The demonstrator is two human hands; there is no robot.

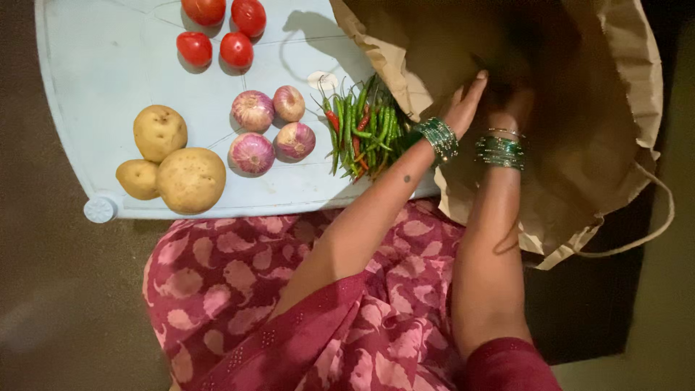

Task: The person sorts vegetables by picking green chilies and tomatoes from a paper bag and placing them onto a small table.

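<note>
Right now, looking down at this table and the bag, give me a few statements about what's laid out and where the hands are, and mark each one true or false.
1. Both hands reach into the brown paper bag. True: the left hand and right hand are inside its opening.
2. Six tomatoes lie on the table. False: four tomatoes show.
3. Three potatoes sit near the front edge of the light blue table. True.
4. The chillies are all red. False: the chillies are mostly green, with a few red.
5. The onions lie inside the bag. False: four onions rest on the table.
</note>
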